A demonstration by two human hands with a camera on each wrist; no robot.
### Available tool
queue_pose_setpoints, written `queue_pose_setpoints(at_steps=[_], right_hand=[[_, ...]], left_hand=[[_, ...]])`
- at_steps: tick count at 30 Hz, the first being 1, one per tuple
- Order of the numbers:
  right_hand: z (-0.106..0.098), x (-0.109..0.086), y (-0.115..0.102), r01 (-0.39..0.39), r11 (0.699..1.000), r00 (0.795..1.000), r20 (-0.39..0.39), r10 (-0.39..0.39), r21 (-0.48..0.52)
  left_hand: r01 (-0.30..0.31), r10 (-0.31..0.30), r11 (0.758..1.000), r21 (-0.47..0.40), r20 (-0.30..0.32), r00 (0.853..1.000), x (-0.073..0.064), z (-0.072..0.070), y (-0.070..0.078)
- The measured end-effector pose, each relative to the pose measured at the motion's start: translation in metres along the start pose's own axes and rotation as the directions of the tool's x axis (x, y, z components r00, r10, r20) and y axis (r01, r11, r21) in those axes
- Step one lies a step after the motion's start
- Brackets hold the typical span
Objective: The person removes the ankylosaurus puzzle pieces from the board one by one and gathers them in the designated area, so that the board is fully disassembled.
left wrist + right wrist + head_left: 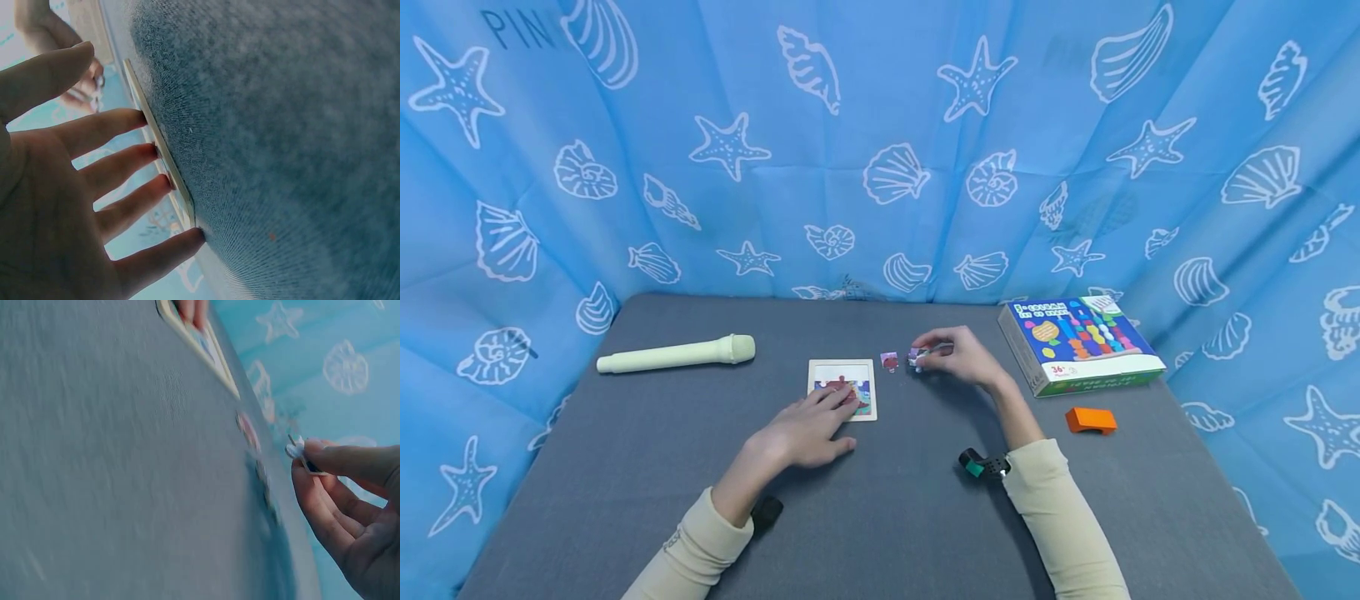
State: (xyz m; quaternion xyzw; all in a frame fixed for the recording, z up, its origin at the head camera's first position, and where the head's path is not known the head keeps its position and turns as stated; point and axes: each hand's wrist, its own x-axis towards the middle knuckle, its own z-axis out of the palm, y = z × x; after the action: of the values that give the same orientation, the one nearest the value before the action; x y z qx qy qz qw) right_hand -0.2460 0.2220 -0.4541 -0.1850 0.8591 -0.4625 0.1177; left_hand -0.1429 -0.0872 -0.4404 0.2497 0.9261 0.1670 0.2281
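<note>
A small framed jigsaw puzzle [850, 369] lies on the grey table, its lower part filled with coloured pieces. My left hand [808, 429] rests on it, fingers straight and spread; fingertips [164, 182] touch the board in the left wrist view. To the right, my right hand [961, 357] pinches a puzzle piece [310, 465] between thumb and fingers, above the table. One loose purple-and-red piece [889, 361] lies between the board and this hand. Below the hand, more loose pieces [265, 487] appear blurred in the right wrist view; their number is unclear.
A pale green toy microphone [673, 355] lies at the left. At the right back is a colourful toy box [1081, 343], with an orange arched block [1091, 420] in front of it. A blue shell-patterned curtain [865, 225] hangs behind the table.
</note>
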Motion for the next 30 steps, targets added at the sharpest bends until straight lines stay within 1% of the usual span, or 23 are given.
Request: queue_pose_setpoints(at_steps=[5, 10, 17, 22, 26, 30], right_hand=[[-0.014, -0.003, 0.019, -0.04, 0.998, 0.999, -0.019, 0.04, -0.047], [-0.02, -0.002, 0.029, -0.049, 0.994, 0.999, -0.024, 0.047, -0.096], [-0.025, -0.003, 0.026, -0.1, 0.979, 0.995, -0.008, 0.1, -0.175], [-0.027, -0.003, 0.022, -0.133, 0.965, 0.991, -0.019, 0.132, -0.227], [-0.027, -0.004, 0.022, -0.15, 0.961, 0.989, -0.048, 0.142, -0.234], [-0.027, -0.006, 0.024, -0.145, 0.966, 0.988, -0.074, 0.132, -0.214]], left_hand=[[0.002, -0.002, 1.0, -0.004, 0.0, 1.0, -0.001, 0.0, 0.0], [-0.009, 0.009, 1.0, 0.001, -0.001, 1.0, 0.0, 0.002, -0.001], [-0.017, 0.016, 1.0, -0.002, -0.009, 1.0, -0.002, 0.002, 0.001], [-0.015, 0.015, 1.0, 0.008, -0.012, 1.0, -0.003, 0.002, 0.003], [-0.01, 0.01, 1.0, 0.014, 0.007, 1.0, -0.003, 0.002, 0.002], [0.003, -0.004, 1.0, 0.013, 0.032, 0.999, -0.003, 0.001, 0.003]])
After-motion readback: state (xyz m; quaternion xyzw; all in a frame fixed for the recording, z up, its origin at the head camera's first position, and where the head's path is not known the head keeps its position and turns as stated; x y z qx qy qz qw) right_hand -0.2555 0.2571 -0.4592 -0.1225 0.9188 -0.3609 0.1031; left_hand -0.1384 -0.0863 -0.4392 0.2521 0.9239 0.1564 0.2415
